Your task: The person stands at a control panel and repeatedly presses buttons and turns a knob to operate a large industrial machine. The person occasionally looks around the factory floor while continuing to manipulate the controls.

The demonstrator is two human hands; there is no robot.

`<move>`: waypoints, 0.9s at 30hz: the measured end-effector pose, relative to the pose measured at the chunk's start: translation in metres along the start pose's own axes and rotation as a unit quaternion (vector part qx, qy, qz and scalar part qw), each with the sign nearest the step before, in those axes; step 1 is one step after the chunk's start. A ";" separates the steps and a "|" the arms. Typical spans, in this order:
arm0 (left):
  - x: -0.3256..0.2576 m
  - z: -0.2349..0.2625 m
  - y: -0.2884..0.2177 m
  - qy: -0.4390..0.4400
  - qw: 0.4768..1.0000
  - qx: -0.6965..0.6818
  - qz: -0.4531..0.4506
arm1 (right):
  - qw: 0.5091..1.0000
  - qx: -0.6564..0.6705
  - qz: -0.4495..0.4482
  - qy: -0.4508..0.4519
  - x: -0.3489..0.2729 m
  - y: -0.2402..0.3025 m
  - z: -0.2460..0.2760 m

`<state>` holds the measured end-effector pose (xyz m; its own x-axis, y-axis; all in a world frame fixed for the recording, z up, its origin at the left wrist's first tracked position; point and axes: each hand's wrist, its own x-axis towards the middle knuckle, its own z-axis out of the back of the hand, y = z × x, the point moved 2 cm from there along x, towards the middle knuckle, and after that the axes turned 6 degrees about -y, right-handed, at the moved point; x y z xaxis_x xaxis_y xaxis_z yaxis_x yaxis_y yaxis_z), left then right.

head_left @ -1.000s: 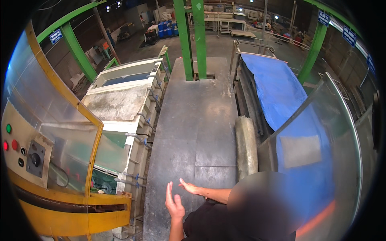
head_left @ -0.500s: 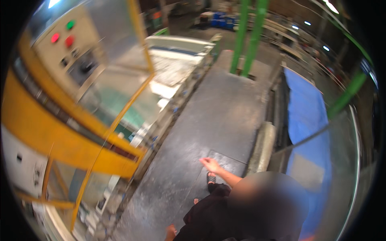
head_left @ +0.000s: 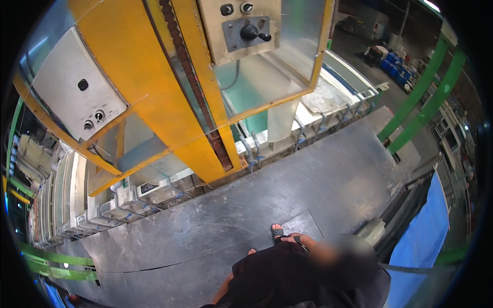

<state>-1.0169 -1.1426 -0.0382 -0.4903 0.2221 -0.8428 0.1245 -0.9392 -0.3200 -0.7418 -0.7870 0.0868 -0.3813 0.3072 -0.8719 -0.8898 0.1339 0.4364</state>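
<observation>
Two edges bound the grey steel walkway (head_left: 318, 179). Its far side runs along the foot of the yellow frame (head_left: 154, 87). Its near side, well away from the frame, ends at a dark gap beside a blue sheet (head_left: 426, 241). Between them the plate lies bare and broad, stretching away from the frame toward two slanted green posts (head_left: 426, 97). A thin seam (head_left: 205, 259) crosses it on the side away from the frame.

The person stands on the walkway, well apart from the frame, with one sandal (head_left: 277, 232) pointing toward it. The right hand (head_left: 304, 240) lies just behind that sandal, against dark clothing, touching nothing else. Whether its fingers are spread or curled cannot be told. Only the left forearm (head_left: 222, 291) shows, low and farther from the frame; its hand is out of sight.

A lever box (head_left: 246, 31) is mounted high on the frame, and a grey panel (head_left: 77, 92) with small knobs sits to its left. Clear guard sheets hang within the frame. A row of pale fixtures (head_left: 149, 192) with small blue parts lines the frame's base, crowding the walkway's far edge. Bins and clutter (head_left: 390, 59) stand far beyond the frame.
</observation>
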 end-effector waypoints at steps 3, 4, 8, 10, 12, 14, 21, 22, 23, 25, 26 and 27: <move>-0.029 -0.025 -0.049 0.011 0.998 -0.049 0.035 | 0.984 -0.063 0.040 -0.163 0.003 0.023 0.031; -0.037 -0.024 -0.069 0.017 0.996 -0.066 0.055 | 0.979 -0.052 0.038 -0.191 0.001 0.032 0.042; -0.079 0.005 -0.175 0.028 0.941 -0.335 0.044 | 0.964 0.094 0.153 -0.194 0.044 0.052 0.084; -0.082 0.017 -0.209 -0.014 0.897 -0.439 -0.052 | 0.907 0.034 0.283 -0.309 0.016 0.114 0.127; -0.054 0.020 -0.223 -0.120 0.912 -0.380 -0.097 | 0.833 0.098 0.412 -0.356 -0.036 0.193 0.183; -0.038 0.005 -0.224 -0.176 0.921 -0.332 -0.102 | 0.724 0.111 0.538 -0.416 -0.074 0.265 0.240; -0.022 -0.103 -0.162 -0.149 0.980 -0.101 -0.087 | 0.269 0.162 0.771 -0.554 -0.278 0.425 0.340; -0.026 -0.108 -0.153 -0.151 0.982 -0.095 -0.067 | 0.234 0.171 0.773 -0.564 -0.291 0.433 0.344; -0.031 -0.112 -0.145 -0.153 0.982 -0.098 -0.049 | 0.247 0.129 0.780 -0.560 -0.300 0.441 0.346; -0.037 -0.117 -0.134 -0.157 0.981 -0.106 -0.033 | 0.271 0.035 0.789 -0.550 -0.309 0.449 0.350; -0.040 -0.113 -0.127 -0.161 0.981 -0.107 -0.030 | 0.271 0.028 0.789 -0.551 -0.306 0.451 0.354; -0.042 -0.108 -0.125 -0.163 0.980 -0.108 -0.028 | 0.269 0.019 0.789 -0.552 -0.304 0.453 0.359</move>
<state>-0.9190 -1.0066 -0.0097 -0.7475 0.1435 -0.6486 0.2512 -0.8427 -0.4761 -0.9388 -0.4814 0.6290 0.0479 0.0995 0.9939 0.1729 -0.9808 0.0898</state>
